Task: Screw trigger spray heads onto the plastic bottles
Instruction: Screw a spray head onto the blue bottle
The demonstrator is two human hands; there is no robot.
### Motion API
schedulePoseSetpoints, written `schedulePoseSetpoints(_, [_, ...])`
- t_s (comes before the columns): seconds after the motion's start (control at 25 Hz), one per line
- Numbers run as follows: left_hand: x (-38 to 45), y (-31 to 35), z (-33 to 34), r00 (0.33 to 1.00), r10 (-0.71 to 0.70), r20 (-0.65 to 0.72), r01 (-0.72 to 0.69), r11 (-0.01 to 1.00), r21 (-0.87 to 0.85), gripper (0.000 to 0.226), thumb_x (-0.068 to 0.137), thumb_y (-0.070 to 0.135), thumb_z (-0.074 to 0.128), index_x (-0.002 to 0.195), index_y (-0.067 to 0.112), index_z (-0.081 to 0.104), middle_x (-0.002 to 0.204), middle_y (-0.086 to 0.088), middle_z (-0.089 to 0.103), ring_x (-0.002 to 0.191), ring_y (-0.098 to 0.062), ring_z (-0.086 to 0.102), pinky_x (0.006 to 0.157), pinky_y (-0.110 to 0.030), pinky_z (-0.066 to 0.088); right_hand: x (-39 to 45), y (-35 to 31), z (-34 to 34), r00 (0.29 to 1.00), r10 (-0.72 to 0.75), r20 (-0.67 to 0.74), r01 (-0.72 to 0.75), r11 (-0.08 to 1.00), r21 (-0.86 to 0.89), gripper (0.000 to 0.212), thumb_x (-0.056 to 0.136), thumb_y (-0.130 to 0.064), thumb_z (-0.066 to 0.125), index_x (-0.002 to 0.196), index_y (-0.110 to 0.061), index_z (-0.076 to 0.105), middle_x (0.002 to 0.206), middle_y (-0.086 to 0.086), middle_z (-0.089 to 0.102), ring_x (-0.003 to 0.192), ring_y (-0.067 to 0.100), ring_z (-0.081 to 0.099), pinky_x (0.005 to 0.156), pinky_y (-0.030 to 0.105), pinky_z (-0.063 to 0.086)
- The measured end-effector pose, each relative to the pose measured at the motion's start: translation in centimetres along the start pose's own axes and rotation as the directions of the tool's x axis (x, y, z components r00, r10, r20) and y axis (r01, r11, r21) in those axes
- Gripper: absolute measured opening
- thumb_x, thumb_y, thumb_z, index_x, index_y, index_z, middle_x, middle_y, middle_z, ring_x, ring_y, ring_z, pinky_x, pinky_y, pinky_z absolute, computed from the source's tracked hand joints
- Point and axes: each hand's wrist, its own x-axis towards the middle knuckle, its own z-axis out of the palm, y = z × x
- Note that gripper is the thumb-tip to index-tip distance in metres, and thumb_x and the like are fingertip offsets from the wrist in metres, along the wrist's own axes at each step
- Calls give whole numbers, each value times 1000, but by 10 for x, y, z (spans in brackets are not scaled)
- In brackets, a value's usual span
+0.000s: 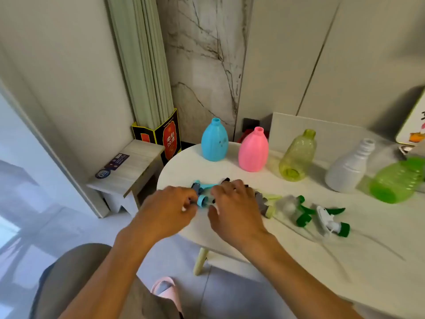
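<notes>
Several uncapped plastic bottles stand in a row on the white table [230, 171]: blue bottle [214, 140], pink bottle [253, 150], yellow-green bottle [297, 155], white bottle [349, 168] and green bottle [397, 180]. Trigger spray heads lie in a row in front of them. My left hand [169, 209] pinches the collar end of the blue spray head [202, 192]. My right hand [232, 206] lies over a dark spray head [226, 180] beside it, with fingers curled; what it grips is hidden. A yellow spray head [268, 202] and two green spray heads [303, 211], [333, 221] lie to the right.
A small wooden stool [131, 169] stands left of the table, with a dark printed box [158, 134] behind it. A pink slipper [166, 293] is on the floor below. A picture board [414, 125] leans at the far right.
</notes>
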Motion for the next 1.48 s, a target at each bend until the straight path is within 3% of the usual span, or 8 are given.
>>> schedulePoseSetpoints(0.32, [23, -2, -15, 919, -221, -326, 94, 927, -362, 24, 89, 35, 65, 113, 31, 65, 104, 13, 67, 85, -4, 63, 77, -25, 50, 47, -38, 56, 990, 5, 144, 23, 981, -190, 48, 95, -26, 55, 138, -10, 44, 131, 12, 59, 125, 34, 44, 105, 50, 30])
schedulePoseSetpoints(0.52, [85, -6, -47, 808, -352, -472, -166, 633, -756, 15, 87, 13, 67, 94, 24, 73, 80, 9, 73, 73, 3, 66, 61, -11, 51, 41, -4, 29, 986, 142, -92, -103, 937, 334, 21, 88, -22, 64, 107, -23, 56, 102, -2, 71, 101, 25, 57, 90, 41, 38])
schedulePoseSetpoints(0.64, [125, -20, -38, 779, -471, -414, -108, 550, -828, 20, 86, 11, 66, 103, 21, 70, 90, 2, 73, 85, -12, 68, 69, -28, 58, 28, 40, -22, 923, 384, -37, -109, 352, 929, 29, 82, -15, 77, 101, -28, 58, 90, -4, 73, 87, 17, 65, 77, 34, 54])
schedulePoseSetpoints(0.72, [150, -23, -13, 811, -463, -357, 23, 636, -771, 39, 82, 13, 71, 119, 20, 61, 113, -1, 67, 100, -18, 64, 77, -28, 52, 12, 78, -52, 854, 520, -3, -20, 39, 999, 38, 77, -7, 80, 103, -28, 62, 84, -1, 76, 82, 13, 70, 69, 22, 55])
schedulePoseSetpoints(0.92, [197, -17, 34, 885, -345, -313, 97, 794, -600, 111, 62, 37, 90, 149, 28, 22, 154, -5, 30, 139, -25, 32, 109, -52, 36, -32, 137, -61, 745, 645, 168, -6, -246, 969, 62, 63, -18, 79, 122, -25, 61, 95, 1, 78, 90, 22, 71, 72, 32, 54])
schedulePoseSetpoints(1.08, [225, -7, 54, 909, -325, -262, 57, 718, -693, 108, 58, 34, 93, 145, 25, 31, 141, -2, 45, 129, -23, 45, 99, -45, 48, -42, 153, -47, 770, 573, 280, -25, -412, 911, 74, 59, -9, 79, 129, -20, 57, 85, 3, 75, 91, 30, 71, 75, 40, 53])
schedulePoseSetpoints(1.2, [230, -9, 56, 886, -338, -316, 18, 707, -707, 90, 60, 28, 91, 136, 24, 44, 122, 6, 55, 112, -16, 54, 88, -35, 53, -41, 156, -51, 810, 510, 289, -20, -469, 883, 74, 51, -14, 87, 121, -21, 63, 95, 6, 76, 86, 26, 73, 68, 36, 58])
schedulePoseSetpoints(1.48, [235, -6, 58, 873, -377, -309, 93, 750, -655, 92, 56, 37, 91, 133, 20, 45, 126, -4, 56, 115, -24, 54, 92, -48, 52, -44, 165, -26, 655, 622, 428, -295, -311, 903, 23, 83, 1, 69, 102, -12, 67, 90, 13, 73, 74, 25, 68, 60, 34, 54])
